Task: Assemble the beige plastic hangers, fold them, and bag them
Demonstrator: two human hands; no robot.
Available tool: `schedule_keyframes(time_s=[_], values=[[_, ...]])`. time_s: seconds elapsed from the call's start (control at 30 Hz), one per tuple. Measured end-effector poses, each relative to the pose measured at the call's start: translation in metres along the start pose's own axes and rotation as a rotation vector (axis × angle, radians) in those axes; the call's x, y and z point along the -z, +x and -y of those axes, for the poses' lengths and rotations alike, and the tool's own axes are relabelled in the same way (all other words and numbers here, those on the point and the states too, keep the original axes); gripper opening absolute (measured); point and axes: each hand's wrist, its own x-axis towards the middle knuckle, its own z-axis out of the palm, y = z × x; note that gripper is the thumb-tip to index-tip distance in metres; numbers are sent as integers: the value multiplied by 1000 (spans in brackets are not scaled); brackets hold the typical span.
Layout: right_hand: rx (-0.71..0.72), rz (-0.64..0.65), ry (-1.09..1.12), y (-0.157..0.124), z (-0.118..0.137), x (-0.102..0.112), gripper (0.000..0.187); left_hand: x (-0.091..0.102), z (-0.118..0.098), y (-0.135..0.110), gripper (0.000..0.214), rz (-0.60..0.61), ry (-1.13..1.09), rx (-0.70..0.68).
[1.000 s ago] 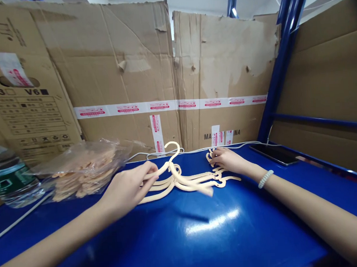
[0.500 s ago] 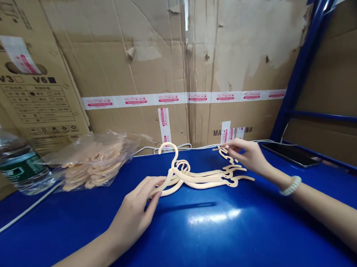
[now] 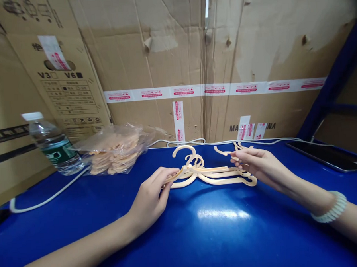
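Note:
Several peach plastic clothes hangers lie bunched on the blue tabletop [image 3: 184,237], their hooks toward the back. My left hand [image 3: 153,192] is closed on the left arm of the top clothes hanger [image 3: 208,169], which is lifted slightly with its hook standing up. Under it lies another clothes hanger [image 3: 219,182] with a notched right end. My right hand [image 3: 262,165] pinches a small curved peach plastic piece [image 3: 220,151], beside the hangers' right ends. Its fingers partly hide the piece. Behind that hand, more curved peach pieces [image 3: 240,145] show their tips.
A clear plastic bag [image 3: 116,150] full of peach pieces lies at the back left, beside a water bottle [image 3: 58,145]. A dark phone [image 3: 326,155] lies at the right. A white cable [image 3: 50,202] runs along the table. Cardboard boxes [image 3: 151,71] wall the back.
The view has turned left, so things sit further right. My right hand has come down and closer to the top hanger's right end with the curved piece. My left hand keeps its hold.

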Motion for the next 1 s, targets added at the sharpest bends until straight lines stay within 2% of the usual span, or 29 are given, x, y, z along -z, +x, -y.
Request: schedule_keyframes(time_s=[0.1, 0.27, 0.47, 0.67, 0.87, 1.0], values=[[-22, -4, 28, 0, -6, 2, 29, 0, -1, 0, 29, 20, -33, 52], [-80, -20, 56, -1, -10, 0, 52, 2, -2, 0, 28, 17, -61, 71], [-99, 109, -23, 0, -6, 1, 32, 0, 0, 0, 27, 9, -59, 41], [-102, 174, -84, -2, -1, 1, 30, 1, 0, -1, 28, 27, -66, 8], [-233, 199, -43, -1, -3, 1, 28, 1, -3, 1, 30, 34, -84, -24], [-254, 219, -19, 0, -4, 1, 30, 0, -1, 0, 29, 29, -74, -48]])
